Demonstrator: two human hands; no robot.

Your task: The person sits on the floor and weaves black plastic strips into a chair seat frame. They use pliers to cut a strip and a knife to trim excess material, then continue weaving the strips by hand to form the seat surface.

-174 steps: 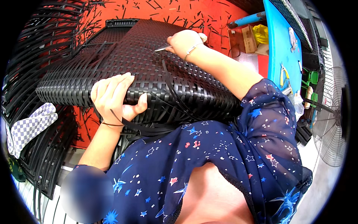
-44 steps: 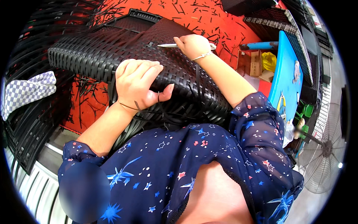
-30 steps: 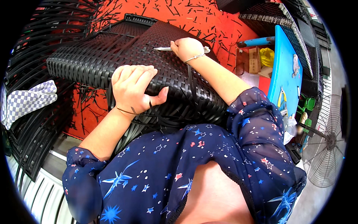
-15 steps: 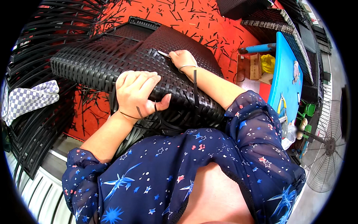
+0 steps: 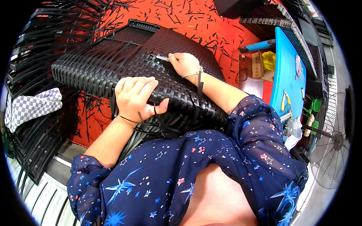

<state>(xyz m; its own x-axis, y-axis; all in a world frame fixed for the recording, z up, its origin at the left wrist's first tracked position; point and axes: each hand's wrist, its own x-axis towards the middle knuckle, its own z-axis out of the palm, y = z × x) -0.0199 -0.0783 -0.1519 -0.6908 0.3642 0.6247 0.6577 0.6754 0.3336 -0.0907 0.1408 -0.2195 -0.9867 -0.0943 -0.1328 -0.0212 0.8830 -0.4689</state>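
A black woven wicker furniture piece lies tilted in front of me, its near edge close to my body. My left hand grips that edge, fingers over the top and thumb stretched along the front side. Further over the woven top, my right hand is closed around a thin silver metal tool. The tool's tip points left and touches or nearly touches the weave; its handle is hidden in the fist. A loose black strip stands up from the near edge below my right wrist, and more strip ends dangle near my left thumb.
Cut black strips litter the red floor. Long black strips hang at the left beside a checkered cloth. To the right stand a blue table with yellow-handled pliers, a cardboard box and a fan.
The view has shifted slightly. My right hand and the silver tool have tilted a little on the weave, while my left hand keeps its place on the edge.
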